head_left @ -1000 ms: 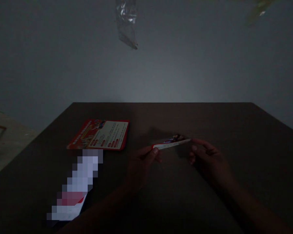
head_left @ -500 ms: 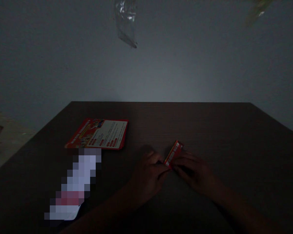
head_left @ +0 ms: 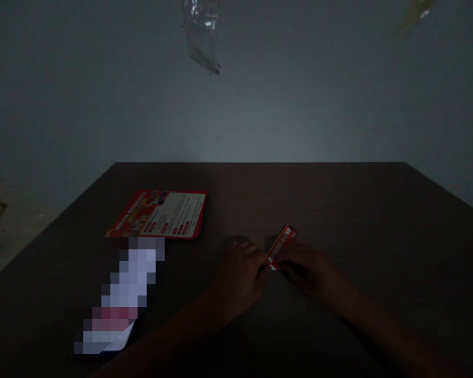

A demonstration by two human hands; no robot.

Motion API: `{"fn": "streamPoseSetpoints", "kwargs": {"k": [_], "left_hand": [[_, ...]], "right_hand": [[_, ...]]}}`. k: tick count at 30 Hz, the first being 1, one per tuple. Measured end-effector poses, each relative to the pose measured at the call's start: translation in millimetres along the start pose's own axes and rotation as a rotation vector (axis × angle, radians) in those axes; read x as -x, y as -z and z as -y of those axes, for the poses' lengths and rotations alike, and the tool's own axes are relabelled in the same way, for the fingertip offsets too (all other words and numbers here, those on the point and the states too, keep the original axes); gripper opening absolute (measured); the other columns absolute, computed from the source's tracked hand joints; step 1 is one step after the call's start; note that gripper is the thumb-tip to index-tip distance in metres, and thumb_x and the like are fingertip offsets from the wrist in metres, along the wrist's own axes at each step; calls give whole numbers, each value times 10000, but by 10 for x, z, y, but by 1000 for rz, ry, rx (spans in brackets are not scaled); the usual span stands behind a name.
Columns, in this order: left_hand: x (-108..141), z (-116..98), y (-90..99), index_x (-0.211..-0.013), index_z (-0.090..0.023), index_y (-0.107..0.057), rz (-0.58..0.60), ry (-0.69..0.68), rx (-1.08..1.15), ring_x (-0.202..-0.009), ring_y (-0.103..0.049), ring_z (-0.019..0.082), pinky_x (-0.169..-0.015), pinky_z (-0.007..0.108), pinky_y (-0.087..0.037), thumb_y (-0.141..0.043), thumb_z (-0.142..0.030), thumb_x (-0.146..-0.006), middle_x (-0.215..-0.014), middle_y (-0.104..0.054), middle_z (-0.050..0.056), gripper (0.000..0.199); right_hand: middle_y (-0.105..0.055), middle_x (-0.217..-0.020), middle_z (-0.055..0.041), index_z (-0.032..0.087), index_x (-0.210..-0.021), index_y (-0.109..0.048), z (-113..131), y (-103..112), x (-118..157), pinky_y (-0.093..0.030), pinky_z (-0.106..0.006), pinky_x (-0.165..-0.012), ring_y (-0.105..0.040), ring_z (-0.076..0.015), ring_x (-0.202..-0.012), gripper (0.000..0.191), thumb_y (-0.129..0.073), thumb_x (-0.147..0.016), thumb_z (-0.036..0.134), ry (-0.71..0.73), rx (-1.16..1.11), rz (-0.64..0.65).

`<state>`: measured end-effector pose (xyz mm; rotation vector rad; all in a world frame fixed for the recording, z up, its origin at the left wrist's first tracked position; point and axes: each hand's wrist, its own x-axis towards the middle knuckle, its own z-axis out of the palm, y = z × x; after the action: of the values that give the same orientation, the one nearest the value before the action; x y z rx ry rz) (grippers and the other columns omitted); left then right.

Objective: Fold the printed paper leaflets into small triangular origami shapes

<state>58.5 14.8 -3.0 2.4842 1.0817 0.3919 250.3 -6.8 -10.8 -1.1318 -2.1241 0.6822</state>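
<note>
A small folded red leaflet (head_left: 283, 243) with white lettering lies between my hands over the table, slanting up to the right. A bit of white shows at its lower corner. My left hand (head_left: 240, 278) is closed, with thumb and forefinger pinching that lower left end. From the right side, my right hand (head_left: 313, 270) grips the leaflet, its fingers laid along the edge and the thumb underneath. Dim light hides the fingertips in part. To the left lies a stack of flat red-and-white printed leaflets (head_left: 173, 215).
A lit phone-like device (head_left: 120, 344), mostly blurred out by pixels, lies at the front left by my left forearm. The dark wooden table (head_left: 339, 205) reaches a grey wall (head_left: 299, 94). A clear plastic bag (head_left: 202, 37) hangs on the wall.
My left hand's fingers have curled and shifted at the leaflet's lower end, where a white patch now shows. My right hand stays nearly in place. The stack has not moved.
</note>
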Motion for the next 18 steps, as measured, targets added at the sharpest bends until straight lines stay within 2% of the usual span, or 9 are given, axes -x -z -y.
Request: {"fn": "streamPoseSetpoints", "kwargs": {"k": [9, 18], "left_hand": [[-7, -8, -41, -866, -198, -588, -31, 70, 62, -879, -543, 211, -798, 361, -364, -529, -146, -829, -876, -622, 34, 87], [-10, 0, -73, -864, -203, -560, -181, 299, 185, -761, -559, 179, -752, 336, -341, -671, -152, -713, -765, -616, -24, 194]], "right_hand": [[-658, -877, -36, 219, -876, -623, 43, 3, -27, -467, -316, -765, -601, -181, -845, 262, -508, -776, 6, -29, -3, 23], [-673, -922, -54, 223, -957, -639, 48, -2, -15, -474, -328, -775, -610, -192, -870, 264, -519, -800, 49, -3, 2, 9]]}}
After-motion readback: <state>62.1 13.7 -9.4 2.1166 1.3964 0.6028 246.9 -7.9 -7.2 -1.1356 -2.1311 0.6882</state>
